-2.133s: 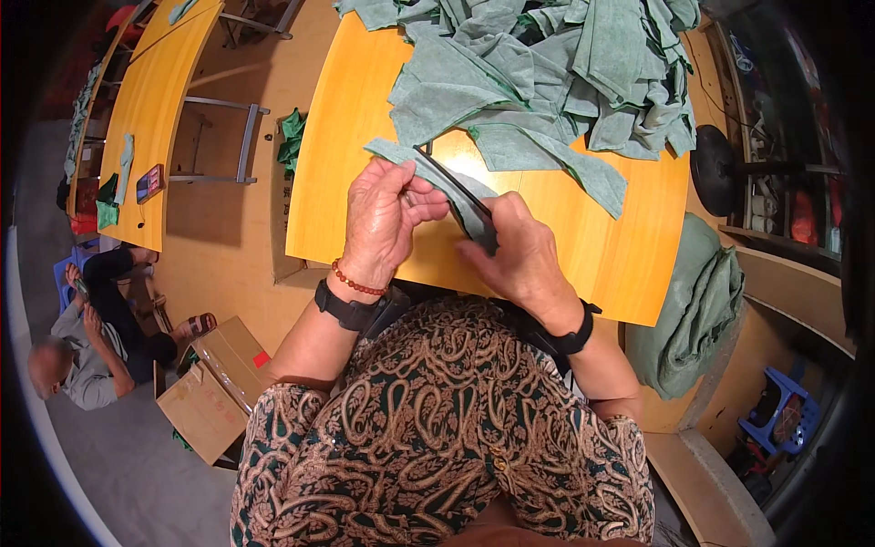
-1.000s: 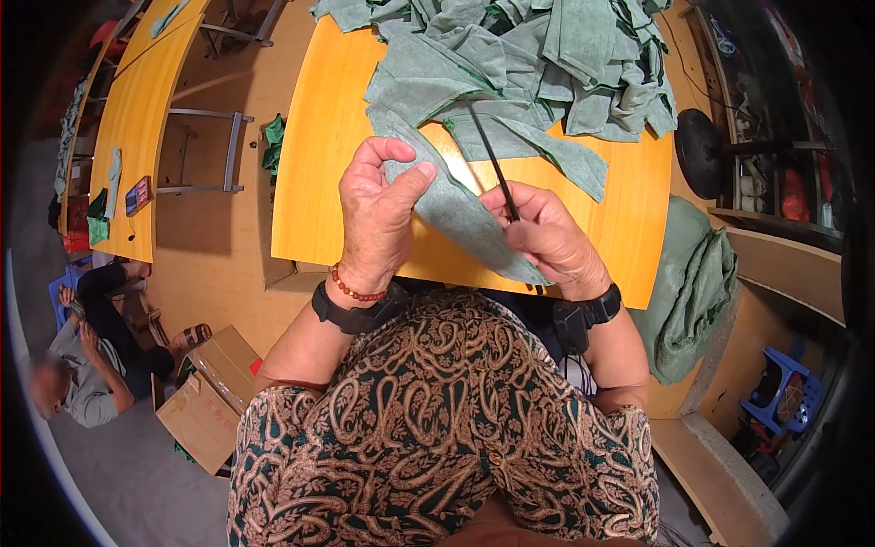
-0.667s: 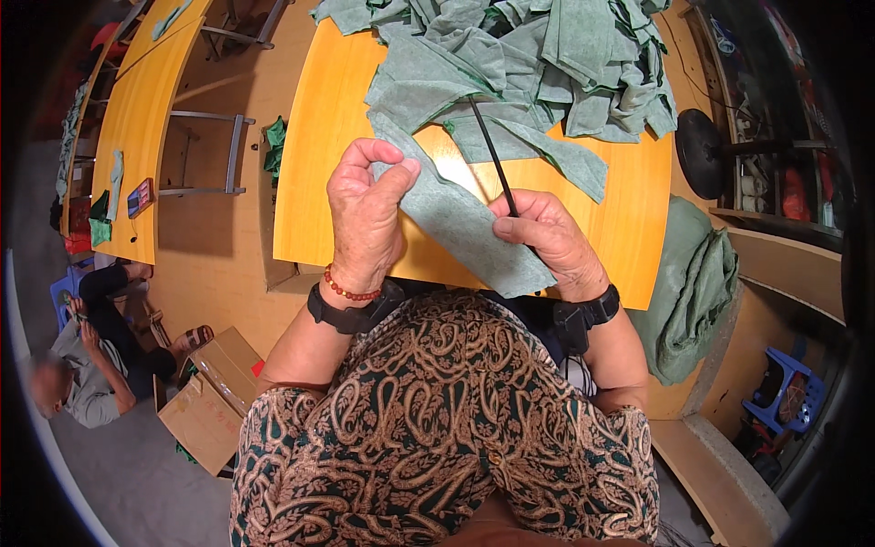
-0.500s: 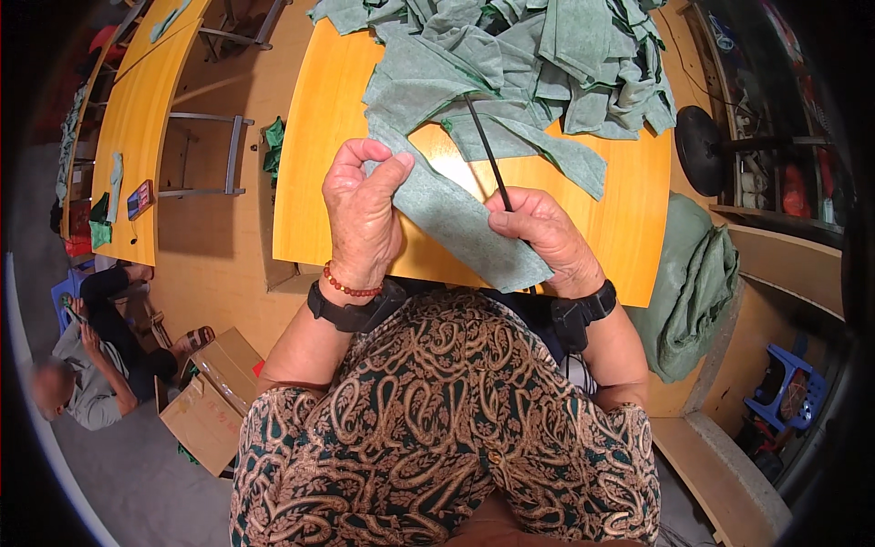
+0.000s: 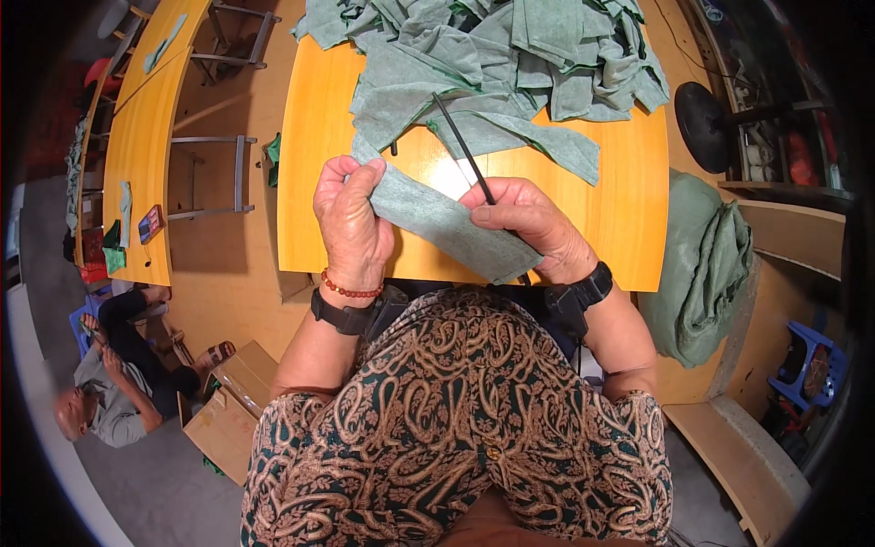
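Above the table's front edge, my two hands stretch a grey-green fabric strip (image 5: 447, 225) between them. My left hand (image 5: 351, 214) is closed, pinching the strip's upper left end between thumb and fingers. At the lower right end, my right hand (image 5: 529, 223) grips the strip and also a thin black stick (image 5: 458, 137). That stick slants up and away from the fingers toward the cloth pile; part of it is hidden by the hand. A large heap of grey-green fabric pieces (image 5: 565, 46) covers the table's far part, some with darker green edges.
The yellow table (image 5: 314, 182) is in front of me. Bundled green cloth (image 5: 702, 273) lies at right, near a black round object (image 5: 700, 128) and shelves. Leftward are another table (image 5: 137, 164), a cardboard box (image 5: 228, 415) and a seated person (image 5: 118, 374).
The view has shifted slightly. Against the table, both hands look nearly in the same place, still holding the strip and stick. A short dark tip now shows beyond the strip, near my left hand.
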